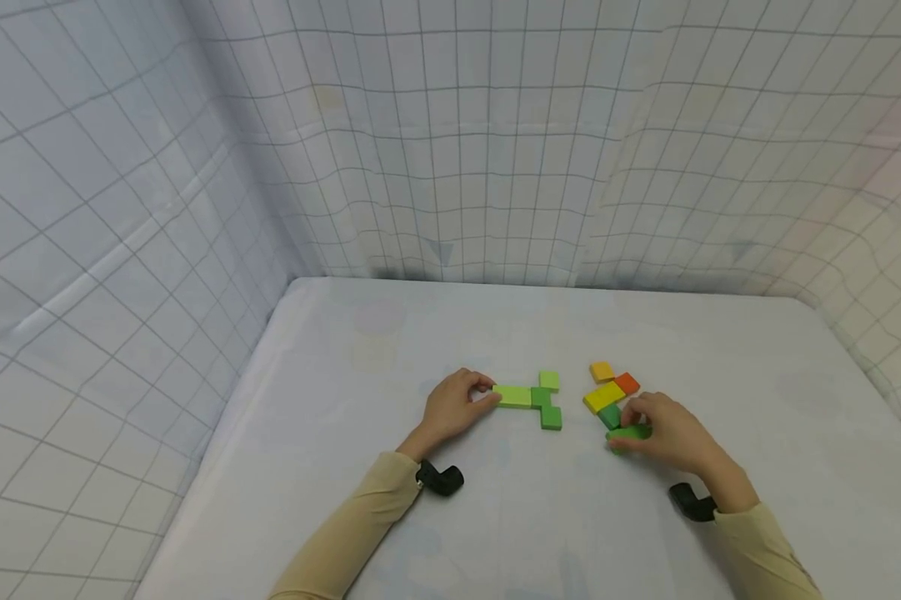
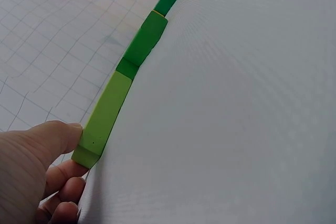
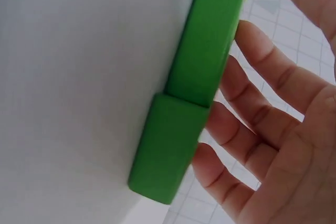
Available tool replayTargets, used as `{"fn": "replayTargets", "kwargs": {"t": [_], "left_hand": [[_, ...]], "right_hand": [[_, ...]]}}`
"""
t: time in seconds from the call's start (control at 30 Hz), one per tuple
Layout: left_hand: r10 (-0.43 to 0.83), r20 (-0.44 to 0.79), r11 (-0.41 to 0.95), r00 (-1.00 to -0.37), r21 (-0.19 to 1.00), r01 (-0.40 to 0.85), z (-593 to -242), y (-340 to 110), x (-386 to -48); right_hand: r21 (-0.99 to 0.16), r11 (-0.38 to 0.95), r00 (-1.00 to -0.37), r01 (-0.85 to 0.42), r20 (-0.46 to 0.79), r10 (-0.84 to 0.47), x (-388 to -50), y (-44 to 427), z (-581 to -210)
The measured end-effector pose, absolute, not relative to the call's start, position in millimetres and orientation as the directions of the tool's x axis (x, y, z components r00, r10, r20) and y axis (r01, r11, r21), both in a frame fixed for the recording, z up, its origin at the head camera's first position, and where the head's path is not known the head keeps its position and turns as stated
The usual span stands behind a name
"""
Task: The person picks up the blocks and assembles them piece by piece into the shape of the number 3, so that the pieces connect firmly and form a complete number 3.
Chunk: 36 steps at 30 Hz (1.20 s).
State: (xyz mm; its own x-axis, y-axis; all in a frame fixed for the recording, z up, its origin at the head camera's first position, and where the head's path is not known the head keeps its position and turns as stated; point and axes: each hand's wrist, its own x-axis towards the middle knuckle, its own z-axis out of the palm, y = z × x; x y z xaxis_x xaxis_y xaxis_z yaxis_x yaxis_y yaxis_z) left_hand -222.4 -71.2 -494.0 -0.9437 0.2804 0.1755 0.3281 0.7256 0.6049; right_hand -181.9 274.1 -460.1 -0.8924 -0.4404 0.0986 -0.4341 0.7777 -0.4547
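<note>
The left hand (image 1: 450,408) pinches the left end of a light green oblong block (image 1: 512,397); in the left wrist view its thumb lies against the end of this block (image 2: 107,114). Green square blocks (image 1: 541,397) (image 1: 551,417) and a light green square (image 1: 549,381) adjoin its right end. The right hand (image 1: 668,433) holds a green block (image 1: 630,432) between thumb and fingers, just below a dark green block (image 1: 610,416). Up close, in the right wrist view, the fingers of the right hand (image 3: 283,124) lie along two green pieces (image 3: 205,35) (image 3: 168,148).
A yellow block (image 1: 604,397), an orange-yellow block (image 1: 602,372) and a red-orange block (image 1: 627,383) lie grouped beyond the right hand. The white-covered table (image 1: 390,333) has grid-patterned curtains (image 1: 458,150) behind it and at both sides.
</note>
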Motion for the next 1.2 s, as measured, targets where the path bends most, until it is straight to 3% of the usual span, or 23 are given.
{"fn": "replayTargets", "kwargs": {"t": [0.27, 0.63, 0.97, 1.2], "left_hand": [[0.280, 0.167, 0.732, -0.945, 0.600, 0.323, -493.5, -70.7, -222.7], [0.281, 0.172, 0.723, -0.944, 0.609, 0.327, -492.4, -71.5, -221.5], [0.286, 0.170, 0.724, -0.943, 0.607, 0.329, -493.0, -71.3, -221.6], [0.288, 0.175, 0.719, -0.941, 0.610, 0.334, -491.9, -71.8, -221.2]], "right_hand": [[-0.428, 0.785, -0.883, -0.448, 0.076, -0.463, -180.5, 282.6, -451.5], [-0.512, 0.808, -0.941, -0.293, 0.002, -0.340, -192.6, 271.0, -455.1], [-0.544, 0.813, -0.953, -0.209, -0.072, -0.293, -198.1, 266.6, -458.2], [-0.555, 0.769, -0.922, -0.317, -0.008, -0.387, -195.9, 264.1, -456.9]]}}
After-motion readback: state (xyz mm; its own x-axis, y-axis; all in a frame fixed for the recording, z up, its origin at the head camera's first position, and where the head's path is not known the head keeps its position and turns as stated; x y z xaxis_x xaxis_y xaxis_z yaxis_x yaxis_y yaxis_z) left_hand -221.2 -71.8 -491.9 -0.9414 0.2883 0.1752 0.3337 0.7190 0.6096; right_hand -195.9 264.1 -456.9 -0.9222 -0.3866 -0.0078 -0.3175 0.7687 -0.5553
